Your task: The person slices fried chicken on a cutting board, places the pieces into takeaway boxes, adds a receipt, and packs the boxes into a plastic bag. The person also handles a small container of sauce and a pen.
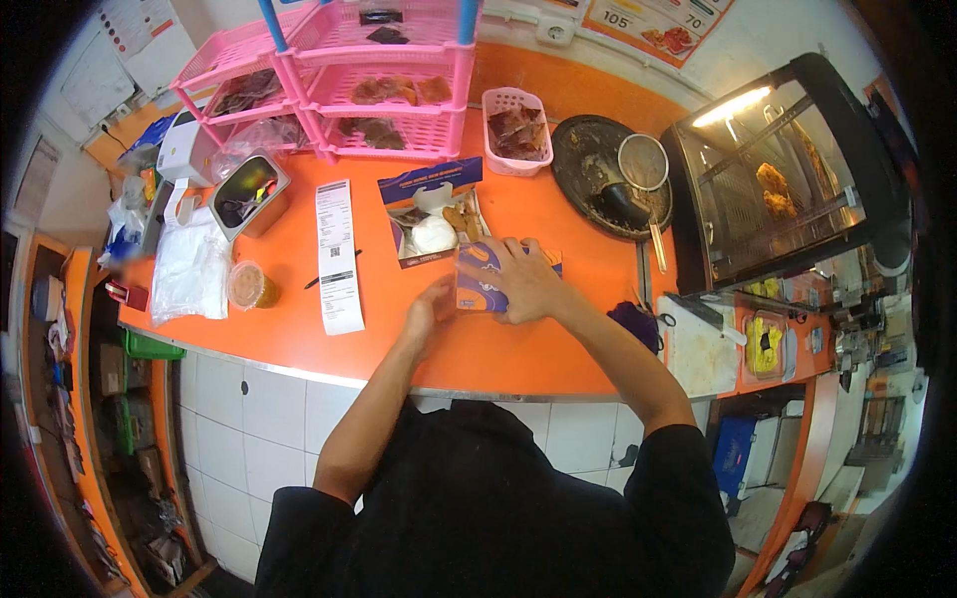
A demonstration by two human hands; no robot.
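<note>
My right hand (pixel 523 280) lies spread over the top of a closed blue-and-orange cardboard food box (pixel 477 293) on the orange counter (pixel 404 351). At the box's left side is my left hand (pixel 432 310), slightly blurred; whether it grips the box I cannot tell. Just behind stands an open cardboard food box (pixel 432 178), its lid raised, with a white rounded item (pixel 434 235) and fried pieces (pixel 462 219) inside. Left of it a long printed receipt (pixel 340 254) lies flat, partly over a black pen (pixel 312 283). A lidded plastic cup (pixel 253 285) stands farther left.
Pink plastic racks (pixel 389 138) stand at the back, beside a pink basket of sachets (pixel 517 133). Rightward are a dark stone mortar (pixel 598 176) with a strainer (pixel 643 161), a lit food warmer (pixel 777 179) and a knife (pixel 710 318) on a cutting board (pixel 695 351). A metal container (pixel 250 196) stands left.
</note>
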